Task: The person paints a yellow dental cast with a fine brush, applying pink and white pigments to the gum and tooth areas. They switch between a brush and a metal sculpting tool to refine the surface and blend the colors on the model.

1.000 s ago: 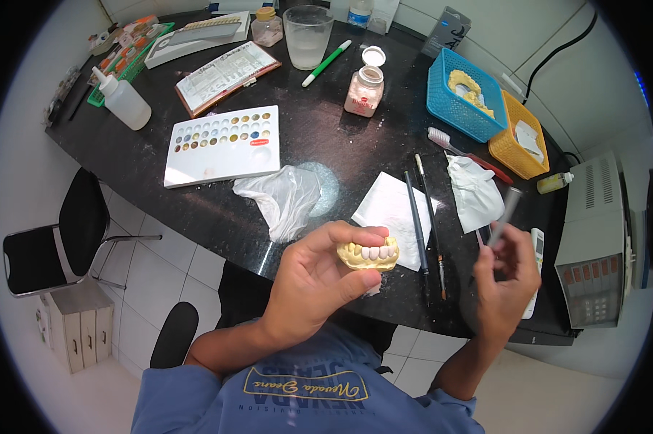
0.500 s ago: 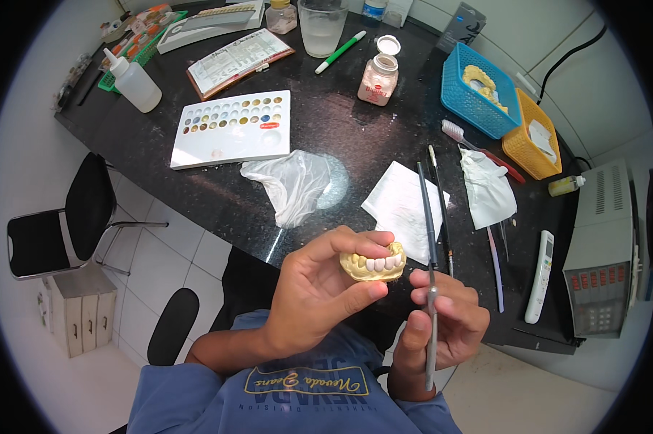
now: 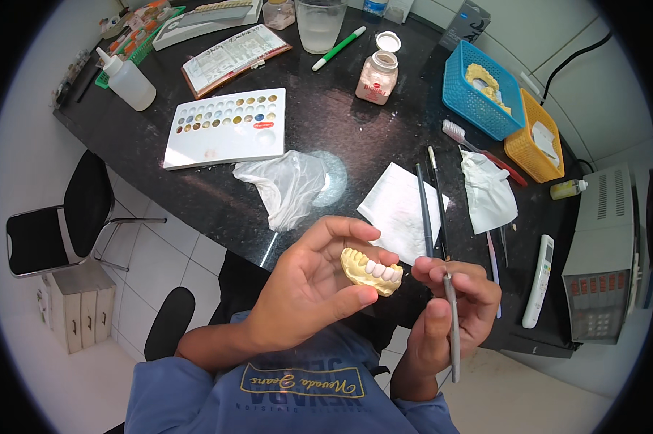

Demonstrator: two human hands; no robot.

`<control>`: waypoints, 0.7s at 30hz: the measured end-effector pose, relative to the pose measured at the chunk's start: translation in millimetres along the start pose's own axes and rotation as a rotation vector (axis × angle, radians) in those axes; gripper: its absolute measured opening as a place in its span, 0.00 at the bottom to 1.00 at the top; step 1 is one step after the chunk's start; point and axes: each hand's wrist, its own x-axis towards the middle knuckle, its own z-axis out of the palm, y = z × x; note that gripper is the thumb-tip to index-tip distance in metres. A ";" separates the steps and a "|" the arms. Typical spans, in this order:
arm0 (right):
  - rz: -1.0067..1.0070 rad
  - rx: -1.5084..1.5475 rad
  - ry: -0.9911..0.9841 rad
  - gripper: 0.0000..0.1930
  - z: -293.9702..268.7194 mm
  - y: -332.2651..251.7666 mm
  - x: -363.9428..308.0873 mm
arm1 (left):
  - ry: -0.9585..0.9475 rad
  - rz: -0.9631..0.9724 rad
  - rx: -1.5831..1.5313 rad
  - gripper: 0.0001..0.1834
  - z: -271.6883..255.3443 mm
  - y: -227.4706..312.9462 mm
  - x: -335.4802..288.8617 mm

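My left hand (image 3: 290,293) grips a yellowish dental model (image 3: 359,275) between thumb and fingers, above the table's near edge. A row of white teeth (image 3: 383,271) stands out along its front. My right hand (image 3: 477,307) is closed on a slim grey metal instrument (image 3: 454,340), its handle slanting down toward my body. The instrument's far tip is small and hard to make out near my fingers. Just beyond the hands lies a white tissue (image 3: 391,210), with a dark stick (image 3: 423,202) and a brush (image 3: 438,195) across its right side.
A white palette (image 3: 225,141) and a crumpled clear plastic bag (image 3: 287,188) lie to the left. An uncapped jar of pinkish powder (image 3: 376,78) stands farther back. Blue basket (image 3: 460,94), yellow basket (image 3: 529,155), toothbrush (image 3: 475,141), white remote (image 3: 538,286) and grey appliance (image 3: 600,253) line the right.
The dental model has tilted, its right end dropping, and my left fingers have opened a little around it. My right hand has moved slightly right with the instrument, away from the dark stick.
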 end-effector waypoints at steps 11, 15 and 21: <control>0.038 -0.022 -0.022 0.16 0.6 5.0 -6.2 | -0.001 -0.058 -0.079 0.31 2.5 0.4 6.3; 0.084 0.033 -0.016 0.16 2.9 1.9 -9.9 | 0.037 -0.097 -0.153 0.35 6.2 4.4 6.0; -0.026 0.012 -0.088 0.13 -3.5 5.3 -11.0 | 0.044 -0.173 -0.177 0.34 5.5 10.6 5.3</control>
